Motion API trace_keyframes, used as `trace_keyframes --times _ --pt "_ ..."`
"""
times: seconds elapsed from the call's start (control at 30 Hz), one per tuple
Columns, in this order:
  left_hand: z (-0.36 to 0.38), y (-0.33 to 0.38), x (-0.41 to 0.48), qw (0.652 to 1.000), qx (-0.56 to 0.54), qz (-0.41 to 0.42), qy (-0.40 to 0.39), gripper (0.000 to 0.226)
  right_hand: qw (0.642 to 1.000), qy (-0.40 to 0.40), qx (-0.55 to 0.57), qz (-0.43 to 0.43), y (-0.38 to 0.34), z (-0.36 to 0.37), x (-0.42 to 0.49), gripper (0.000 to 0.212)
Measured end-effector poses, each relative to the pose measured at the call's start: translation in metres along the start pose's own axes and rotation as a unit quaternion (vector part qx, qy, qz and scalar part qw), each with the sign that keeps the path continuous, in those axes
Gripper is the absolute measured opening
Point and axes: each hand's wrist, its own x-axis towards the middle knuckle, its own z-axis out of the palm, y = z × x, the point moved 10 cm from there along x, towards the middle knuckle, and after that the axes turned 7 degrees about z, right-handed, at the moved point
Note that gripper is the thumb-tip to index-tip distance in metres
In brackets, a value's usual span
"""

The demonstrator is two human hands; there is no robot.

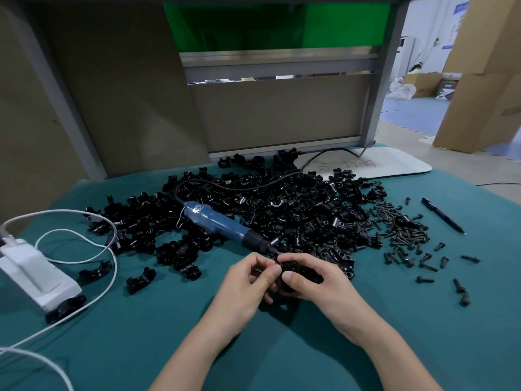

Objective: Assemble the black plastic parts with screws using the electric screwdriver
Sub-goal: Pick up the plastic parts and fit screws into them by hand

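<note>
- The right hand [318,283] grips a black plastic part [291,273], with its fingers curled round it and the thumb on top.
- The left hand [248,280] pinches the left side of the same part between thumb and forefinger; whether a screw is between them is too small to tell.
- The part is held just above the green table [253,348], near its middle.
- The electric screwdriver [222,224] lies just behind the hands on the pile of black parts [296,210], with its tip towards them.
- Loose screws [406,232] lie to the right, and a pen [442,215] lies beyond them.
- A white adapter [36,275] with a white cable [84,261] lies far to the left.
</note>
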Motion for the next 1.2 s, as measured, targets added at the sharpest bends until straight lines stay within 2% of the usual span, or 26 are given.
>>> trace_keyframes --times 0.27,0.43,0.6,0.8,0.9,0.97,1.03,1.1,1.2 --pt "-0.004 0.0 0.0 1.0 0.014 0.021 0.019 0.003 1.0 -0.003 0.02 -0.008 0.0 -0.001 0.001 0.022" --pt "0.001 -0.01 0.0 0.999 -0.019 -0.049 -0.002 0.041 0.999 0.014 -0.043 -0.02 -0.003 -0.002 -0.002 0.024" --pt "0.002 -0.01 -0.001 0.997 -0.034 -0.058 -0.027 0.027 0.992 0.025 -0.119 -0.026 -0.007 -0.002 -0.003 0.026" --pt "-0.004 -0.001 0.001 1.0 0.02 0.007 -0.004 0.005 0.999 0.007 -0.041 -0.008 -0.004 0.001 -0.003 0.023" --pt "-0.005 0.006 0.0 0.998 0.048 0.045 0.014 0.014 1.0 0.008 0.016 0.007 0.001 0.0 0.0 0.024" --pt "-0.011 0.015 0.0 0.996 0.055 0.071 0.031 0.01 0.997 0.012 0.074 0.013 0.003 -0.002 0.002 0.03" --pt "-0.03 0.023 0.0 0.989 0.097 0.08 0.077 0.003 0.991 0.028 0.132 0.022 0.004 -0.008 0.004 0.033" --pt "-0.058 0.026 -0.001 0.968 0.211 0.071 0.118 0.011 0.98 0.045 0.189 0.03 0.005 -0.015 0.006 0.037" --pt "-0.082 0.028 -0.003 0.916 0.384 0.06 0.1 0.021 0.963 0.059 0.262 0.033 0.005 -0.023 0.007 0.04"
